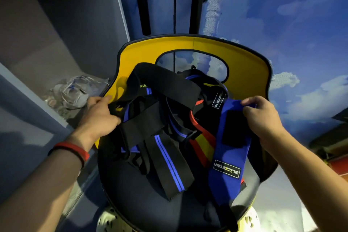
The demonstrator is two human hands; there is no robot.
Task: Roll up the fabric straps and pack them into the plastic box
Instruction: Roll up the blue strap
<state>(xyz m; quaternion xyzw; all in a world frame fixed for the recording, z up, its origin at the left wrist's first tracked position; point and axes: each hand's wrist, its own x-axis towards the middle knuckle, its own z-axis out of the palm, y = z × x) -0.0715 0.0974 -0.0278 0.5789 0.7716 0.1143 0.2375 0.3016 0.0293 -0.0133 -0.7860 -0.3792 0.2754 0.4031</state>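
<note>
A tangled heap of fabric straps lies on a chair seat with a yellow back. My right hand pinches the top end of a wide blue strap bearing a black label. That strap hangs down over the seat's right side. My left hand grips the end of a broad black strap that arches across the heap. A black strap with blue stripes and a red and yellow strap lie underneath. No plastic box is in view.
To the left stands a grey shelf unit with a crumpled clear plastic bag on it. A wall painted with sky and clouds rises behind the chair. A white perforated object shows under the seat.
</note>
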